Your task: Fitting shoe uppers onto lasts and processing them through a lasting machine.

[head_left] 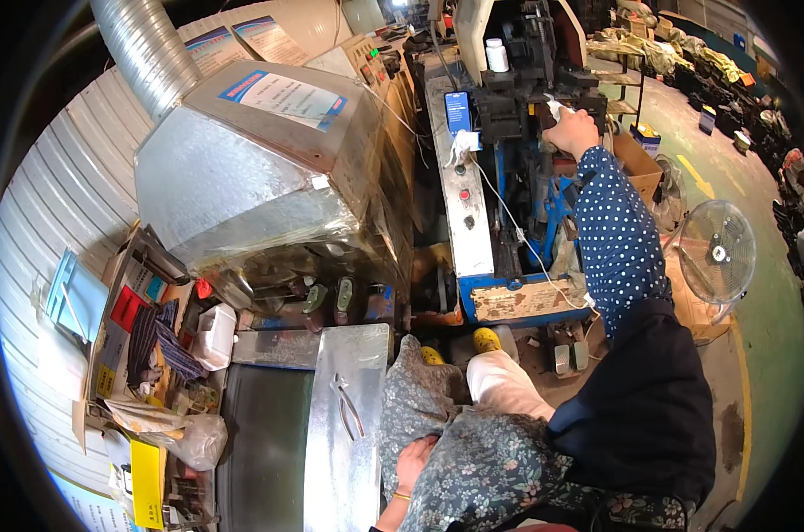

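Observation:
My right hand (575,133) reaches forward to the dark head of a machine (544,84). Its fingers are closed on a small white piece (555,108), perhaps cloth or paper. My left hand (413,465) rests low on the floral apron (499,443) over my lap, its fingers mostly hidden by the folds. Left of that hand, a pair of pliers (347,408) lies on a shiny metal plate (322,479). A white bottle (497,56) stands on the machine, left of my right hand. A phone with a blue screen (457,113) is propped on the panel.
Push buttons (464,194) line the panel beside a white cable (507,206). A metal hood (242,168) fills the left side, with two dark shoe-shaped pieces (343,300) below it. A wire fan (718,252) and a cardboard box (637,167) stand at right.

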The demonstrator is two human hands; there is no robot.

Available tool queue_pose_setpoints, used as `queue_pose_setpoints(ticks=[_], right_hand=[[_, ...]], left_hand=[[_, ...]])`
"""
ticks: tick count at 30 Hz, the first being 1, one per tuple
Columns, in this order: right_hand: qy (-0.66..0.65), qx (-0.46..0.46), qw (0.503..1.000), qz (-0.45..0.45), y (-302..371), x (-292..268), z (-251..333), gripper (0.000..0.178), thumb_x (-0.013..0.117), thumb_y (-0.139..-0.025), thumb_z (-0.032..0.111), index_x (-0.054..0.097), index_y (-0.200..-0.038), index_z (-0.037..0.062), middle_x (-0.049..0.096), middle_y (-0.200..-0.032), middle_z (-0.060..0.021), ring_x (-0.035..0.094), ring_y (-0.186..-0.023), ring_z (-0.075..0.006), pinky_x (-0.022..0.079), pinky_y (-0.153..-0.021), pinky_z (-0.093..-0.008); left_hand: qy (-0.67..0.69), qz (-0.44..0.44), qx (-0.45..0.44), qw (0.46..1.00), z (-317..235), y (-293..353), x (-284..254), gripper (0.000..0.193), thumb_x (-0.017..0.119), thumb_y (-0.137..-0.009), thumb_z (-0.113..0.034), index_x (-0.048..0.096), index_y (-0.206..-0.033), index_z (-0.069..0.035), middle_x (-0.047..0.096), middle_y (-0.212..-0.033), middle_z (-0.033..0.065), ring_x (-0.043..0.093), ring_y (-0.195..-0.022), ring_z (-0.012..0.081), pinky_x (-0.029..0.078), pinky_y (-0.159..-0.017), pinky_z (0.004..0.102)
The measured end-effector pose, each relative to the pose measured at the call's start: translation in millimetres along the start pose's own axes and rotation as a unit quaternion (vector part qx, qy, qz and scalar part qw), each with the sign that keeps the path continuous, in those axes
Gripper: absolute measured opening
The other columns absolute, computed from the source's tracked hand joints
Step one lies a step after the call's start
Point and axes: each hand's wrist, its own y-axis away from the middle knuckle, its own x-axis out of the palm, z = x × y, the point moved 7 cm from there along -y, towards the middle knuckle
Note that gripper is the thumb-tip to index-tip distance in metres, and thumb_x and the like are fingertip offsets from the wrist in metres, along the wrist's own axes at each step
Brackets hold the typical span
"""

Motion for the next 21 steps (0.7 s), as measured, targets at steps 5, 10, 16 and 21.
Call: queue_pose_setpoints(ticks=[5,10,16,21], right_hand=[[0.032,0.004,0.999,-0.023,23.9,12.5,-3.4,0.071,0.071,-0.074,0.044,0.054,-0.133,0.0085,0.052,-0.123,-0.0274,0.055,-0.114,-0.0442,0.049,-0.095,-0.0475],[0.039,-0.022,0.999,-0.022,58.7,17.9,-9.7,0.086,0.074,-0.071,0.046,0.044,-0.143,0.0099,0.048,-0.126,-0.0303,0.051,-0.114,-0.0480,0.048,-0.096,-0.0488],[-0.033,-0.014,0.999,0.007,66.9,16.8,-47.4,0.093,0.078,-0.061,0.040,0.047,-0.144,0.0133,0.048,-0.132,-0.0321,0.054,-0.117,-0.0471,0.047,-0.100,-0.0469],[-0.142,-0.073,0.982,-0.099,116.0,-3.6,-55.0,0.080,0.076,-0.063,0.025,0.053,-0.139,0.0174,0.047,-0.136,-0.0278,0.053,-0.116,-0.0477,0.046,-0.100,-0.0484]], left_hand=[[0.034,-0.004,-0.015,0.999,1.8,0.4,-2.6,0.027,0.059,-0.082,-0.019,0.071,-0.104,-0.008,0.067,-0.113,0.0014,0.063,-0.096,0.0231,0.049,-0.082,0.0367],[0.048,-0.014,0.002,0.999,2.5,0.2,-6.0,0.027,0.059,-0.082,-0.019,0.072,-0.104,-0.009,0.068,-0.113,0.0016,0.063,-0.096,0.0235,0.049,-0.083,0.0368],[0.045,-0.022,0.022,0.999,-2.4,-4.2,-2.4,0.027,0.060,-0.082,-0.018,0.072,-0.105,-0.010,0.068,-0.113,0.0017,0.064,-0.096,0.0235,0.050,-0.082,0.0366],[0.075,-0.038,0.014,0.996,-1.4,-4.4,-8.4,0.027,0.065,-0.080,-0.015,0.072,-0.105,-0.008,0.069,-0.114,0.0043,0.065,-0.098,0.0256,0.051,-0.086,0.0372]])
